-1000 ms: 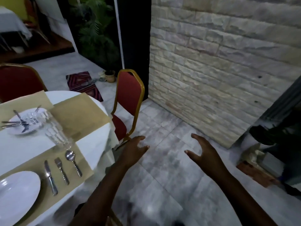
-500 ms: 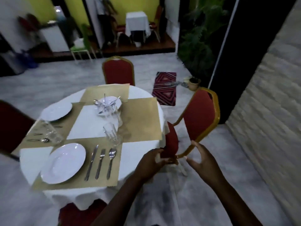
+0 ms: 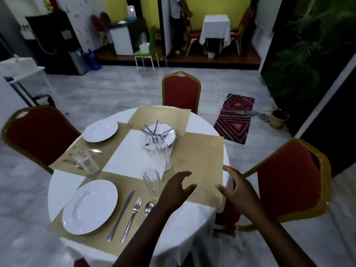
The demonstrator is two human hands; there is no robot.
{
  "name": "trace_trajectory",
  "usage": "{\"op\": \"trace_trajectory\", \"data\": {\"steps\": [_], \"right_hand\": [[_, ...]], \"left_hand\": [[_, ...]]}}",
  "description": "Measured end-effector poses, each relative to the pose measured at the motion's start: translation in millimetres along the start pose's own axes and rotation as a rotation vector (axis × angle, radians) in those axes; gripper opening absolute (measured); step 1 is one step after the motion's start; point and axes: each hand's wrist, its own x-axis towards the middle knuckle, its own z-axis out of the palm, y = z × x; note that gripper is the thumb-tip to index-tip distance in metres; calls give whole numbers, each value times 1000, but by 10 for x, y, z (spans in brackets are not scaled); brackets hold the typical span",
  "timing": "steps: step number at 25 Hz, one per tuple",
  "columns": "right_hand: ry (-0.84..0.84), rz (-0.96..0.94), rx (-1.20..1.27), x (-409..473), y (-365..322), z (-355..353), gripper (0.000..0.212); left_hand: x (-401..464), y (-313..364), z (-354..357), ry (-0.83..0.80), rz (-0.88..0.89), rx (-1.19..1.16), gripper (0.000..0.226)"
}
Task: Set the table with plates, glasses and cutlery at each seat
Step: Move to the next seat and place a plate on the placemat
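- Nothing here can be read: no words, numbers, brands or signs stand out anywhere.
- The plates (image 3: 90,206) and glasses (image 3: 152,182) on the table (image 3: 194,218) carry no markings.
- A small lit panel (image 3: 131,10) at the far wall is too blurred to make out.

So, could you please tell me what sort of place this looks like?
Probably a restaurant or banquet dining room: a round white-clothed table with gold placemats, red gold-framed banquet chairs, and a second white-draped table farther back.
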Motion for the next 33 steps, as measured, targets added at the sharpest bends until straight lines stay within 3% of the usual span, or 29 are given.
{"op": "trace_trajectory", "data": {"steps": [11, 15, 20, 26, 33], "right_hand": [[-150, -95, 69, 1884, -166, 304, 57], [-232, -179, 54, 2793, -240, 562, 52], [-320, -139, 45, 3798, -248, 1007, 34], [-422, 99, 14, 4466, -65, 1713, 12], [-399, 166, -135, 4736, 192, 2527, 21]], "left_hand": [[1518, -252, -789, 197, -37, 1, 41], [2049, -426, -1120, 325, -169, -2, 35], [2606, -854, -1532, 449, -335, 75, 28], [2999, -1626, -1510, 293, -522, 134, 21], [3296, -2533, -1256, 144, -696, 236, 38]]}}
